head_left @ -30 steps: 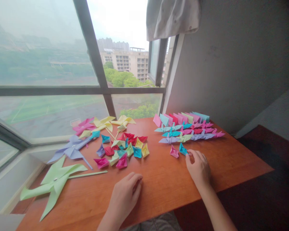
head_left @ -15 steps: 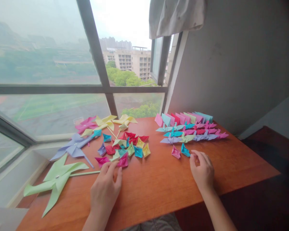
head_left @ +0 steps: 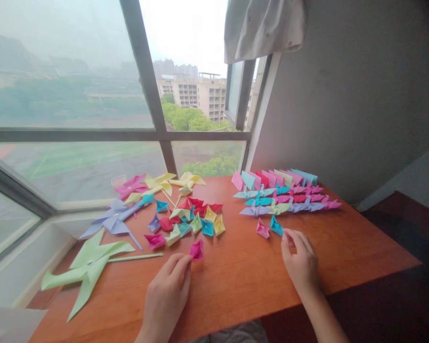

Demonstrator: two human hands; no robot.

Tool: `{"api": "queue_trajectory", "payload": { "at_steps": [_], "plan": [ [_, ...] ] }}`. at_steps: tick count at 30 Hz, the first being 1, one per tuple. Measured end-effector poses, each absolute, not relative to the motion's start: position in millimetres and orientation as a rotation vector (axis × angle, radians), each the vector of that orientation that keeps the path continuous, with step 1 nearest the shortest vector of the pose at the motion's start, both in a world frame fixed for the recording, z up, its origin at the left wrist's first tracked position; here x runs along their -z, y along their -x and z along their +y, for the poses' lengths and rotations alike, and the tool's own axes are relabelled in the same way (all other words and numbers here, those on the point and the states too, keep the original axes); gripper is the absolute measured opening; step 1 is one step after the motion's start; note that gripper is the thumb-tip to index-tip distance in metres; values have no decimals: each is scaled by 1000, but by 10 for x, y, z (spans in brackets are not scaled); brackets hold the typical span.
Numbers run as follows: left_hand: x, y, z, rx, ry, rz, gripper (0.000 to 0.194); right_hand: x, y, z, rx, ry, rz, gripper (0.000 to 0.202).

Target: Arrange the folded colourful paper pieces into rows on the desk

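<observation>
Between the fingertips of my left hand [head_left: 169,290] is a magenta paper boat [head_left: 197,250], held by its near corner just in front of the cluster of boats. My right hand [head_left: 300,259] has its thumb and forefinger pinched at the right tip of a blue paper boat [head_left: 276,226]. Beside that one sits a pink paper boat [head_left: 262,229]. The cluster on the left includes another magenta boat [head_left: 155,241], a yellow boat [head_left: 219,226] and several red, green and blue ones.
Paper pinwheels lie on the left, with a green pinwheel [head_left: 89,263] nearest and a purple pinwheel [head_left: 114,217] behind it. Rows of paper cranes [head_left: 279,208] and folded paper pieces [head_left: 271,178] stand at the back right. A window borders the wooden table [head_left: 236,286].
My left hand has taken the magenta boat from the cluster's front edge and moved it right and toward me. My right hand stays by the blue boat. The view has shifted slightly.
</observation>
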State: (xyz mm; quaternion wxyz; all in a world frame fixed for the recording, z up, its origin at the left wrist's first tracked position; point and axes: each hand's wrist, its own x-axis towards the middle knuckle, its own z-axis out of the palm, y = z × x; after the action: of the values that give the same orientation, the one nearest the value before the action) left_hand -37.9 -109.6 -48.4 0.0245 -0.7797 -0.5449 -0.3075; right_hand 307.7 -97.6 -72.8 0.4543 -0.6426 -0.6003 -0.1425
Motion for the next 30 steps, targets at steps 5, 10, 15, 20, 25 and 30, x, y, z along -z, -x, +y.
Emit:
{"api": "queue_trajectory", "payload": {
  "at_steps": [5, 10, 15, 20, 25, 30],
  "plan": [
    [520, 280, -1316, 965, 2565, -1416, 26, 697, -2605, -1207, 89, 1412, -1700, 19],
    [466, 202, -1356, 911, 2710, -1249, 31, 589, -2125, -1395, -240, 1177, -1964, 26],
    [456, 180, -1273, 932, 2800, -1198, 31, 521, -2019, -1403, -285, 1195, -2016, 18],
    [475, 127, -1187, 892, 2850, -1167, 30, 514, -2072, -1433, -286, 1220, -2129, 15],
    [457, 81, -1156, 851, 2891, -1154, 31, 534, -2091, -1462, -203, 1199, -2155, 25],
    [484, 99, -1150, 977, 2878, -1199, 31, 564, -2087, -1484, -192, 1116, -2109, 20]
  ]
}}
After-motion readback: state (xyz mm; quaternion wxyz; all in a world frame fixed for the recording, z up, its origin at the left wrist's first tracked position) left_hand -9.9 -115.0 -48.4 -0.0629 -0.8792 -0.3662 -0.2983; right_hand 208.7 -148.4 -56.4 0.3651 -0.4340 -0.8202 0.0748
